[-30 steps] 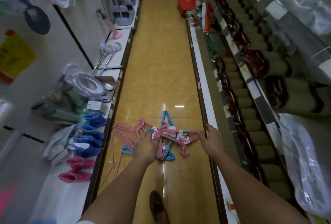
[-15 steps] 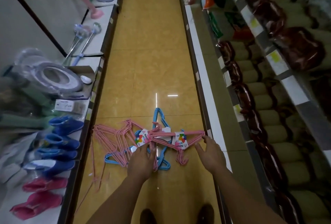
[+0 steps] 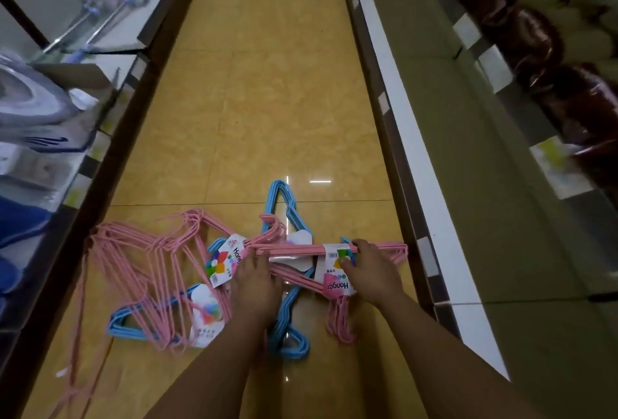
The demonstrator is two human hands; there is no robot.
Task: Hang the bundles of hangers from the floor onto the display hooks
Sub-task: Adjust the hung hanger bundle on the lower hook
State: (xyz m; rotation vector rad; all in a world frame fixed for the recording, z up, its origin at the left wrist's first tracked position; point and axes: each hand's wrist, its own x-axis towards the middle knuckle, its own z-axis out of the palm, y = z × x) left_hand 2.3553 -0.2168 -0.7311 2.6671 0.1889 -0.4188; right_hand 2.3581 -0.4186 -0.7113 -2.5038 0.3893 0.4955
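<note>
The pink bundle of hangers (image 3: 294,249) lies flat on the yellow tiled floor (image 3: 267,100) of the aisle, its straight bars running side to side across the top of the pile. My right hand (image 3: 373,271) grips it near its right end, fingers curled over the bars and thumb pressed on the paper label (image 3: 336,273) wrapped round them; that label reads "Hanger" in white on pink, with a coloured flower mark and a small barcode. My left hand (image 3: 255,279) lies on the same bundle further left, fingertips on the bars, though I cannot tell whether they curl round them. Just left of that hand a second label (image 3: 224,261) also reads "Hanger".

Under the pink bundle lies a blue bundle (image 3: 287,214), its pointed end toward the far aisle and its lower part showing between my forearms. To the left spreads a loose heap of pink hangers (image 3: 143,251), and another blue bundle (image 3: 127,321) with a blurred label lies beneath it.

A low white shelf (image 3: 411,151) edges the aisle on the right, with dark brown packs (image 3: 531,33) on the shelves above. On the left shelf stand blue boots (image 3: 20,228), blurred.
</note>
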